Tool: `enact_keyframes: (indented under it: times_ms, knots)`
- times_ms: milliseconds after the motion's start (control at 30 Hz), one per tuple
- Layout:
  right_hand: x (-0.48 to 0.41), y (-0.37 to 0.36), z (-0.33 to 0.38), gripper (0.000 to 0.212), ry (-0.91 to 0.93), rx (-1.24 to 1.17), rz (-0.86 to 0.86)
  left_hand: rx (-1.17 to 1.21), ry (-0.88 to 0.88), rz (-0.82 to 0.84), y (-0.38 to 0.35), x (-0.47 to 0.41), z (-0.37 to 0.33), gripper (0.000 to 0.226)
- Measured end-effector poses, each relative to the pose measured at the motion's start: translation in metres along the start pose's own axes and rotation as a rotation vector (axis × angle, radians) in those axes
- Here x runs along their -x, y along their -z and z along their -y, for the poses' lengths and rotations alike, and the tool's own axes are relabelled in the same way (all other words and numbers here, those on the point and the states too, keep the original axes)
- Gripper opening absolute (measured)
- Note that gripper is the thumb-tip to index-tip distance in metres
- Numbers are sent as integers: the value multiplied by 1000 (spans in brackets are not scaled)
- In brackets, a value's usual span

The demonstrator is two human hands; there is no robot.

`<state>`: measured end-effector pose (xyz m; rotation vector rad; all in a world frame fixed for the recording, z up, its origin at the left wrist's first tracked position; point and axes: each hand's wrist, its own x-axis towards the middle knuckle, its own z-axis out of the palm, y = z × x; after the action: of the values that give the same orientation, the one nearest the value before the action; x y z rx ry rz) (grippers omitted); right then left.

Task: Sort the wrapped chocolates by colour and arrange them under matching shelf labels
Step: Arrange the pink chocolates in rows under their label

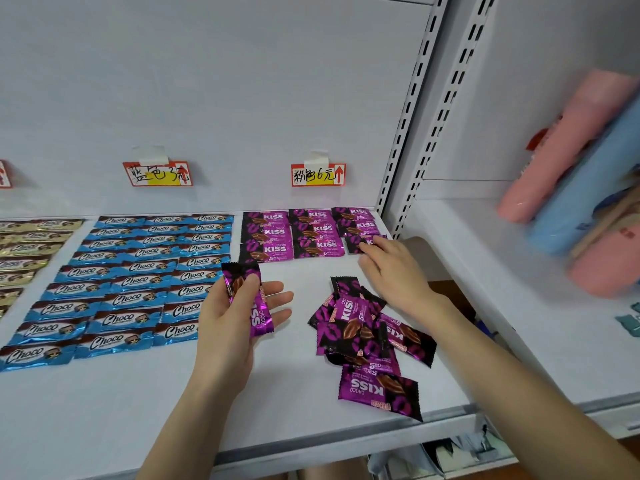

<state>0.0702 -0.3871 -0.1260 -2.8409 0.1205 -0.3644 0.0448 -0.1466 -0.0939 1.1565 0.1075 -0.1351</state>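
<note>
My left hand (239, 313) holds one purple Kiss chocolate (247, 299) upright over the white shelf (138, 403), thumb pressed on the wrapper. My right hand (391, 268) reaches to the back right, and its fingertips touch a purple chocolate (356, 243) at the end of the third row. Purple Kiss wrappers (294, 233) lie in neat rows under the pink label (318, 174). A loose pile of purple chocolates (367, 337) sits below my right hand. Blue Choco bars (138, 278) fill rows under the blue label (157, 173).
Gold-wrapped chocolates (24, 251) lie in rows at the far left under a partly visible red label (4, 174). Perforated shelf uprights (408, 133) stand at the right. Pink and blue packs (571, 174) lean on the neighbouring shelf.
</note>
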Motion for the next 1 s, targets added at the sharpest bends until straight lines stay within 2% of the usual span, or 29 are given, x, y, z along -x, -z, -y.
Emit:
enact_keyframes:
  times_ms: [500,700,833,900,1000]
  knots:
    - [1,-3,-1,42,-16,-19,0,18,-3,-21,1,-2,0,9]
    - [8,11,8,36,-98,-290,-220,174,45,-50,-2,8,-11,17]
    - [20,34,33,25,-137,-557,-315,113,-16,-52,1,19,-17,10]
    - [33,49,59,12,-69,-717,-298,124,-35,-28,1,25,-19,11]
    - [58,62,97,10,81,-838,-143,173,-58,0,1,32,-23,11]
